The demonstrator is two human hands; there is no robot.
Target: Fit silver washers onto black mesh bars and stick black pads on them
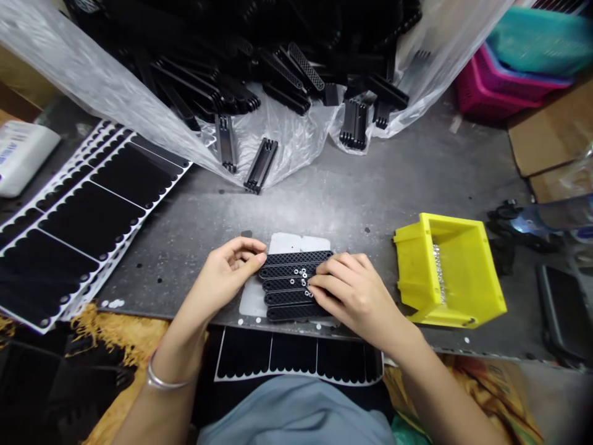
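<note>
Several black plastic strips [287, 298] with a lattice surface lie side by side in a row in front of me. My left hand [234, 266] has its thumb and forefinger closed on the left end of the farthest strip. Small silver nuts [303, 272] lie loose on the middle strips. Over the right part of the row is my right hand [354, 290], its fingertips drawn together right beside the nuts. What they pinch, if anything, is hidden. Beneath the strips is a pale, flat sheet [252, 300].
A yellow bin [419, 259] with small metal parts stands to the right. Behind, a clear plastic bag [296, 139] spills black strips onto the grey table [370, 185]. Black label sheets [92, 210] are stacked at left. A dark phone-like object [567, 309] lies far right, near pink baskets [495, 83].
</note>
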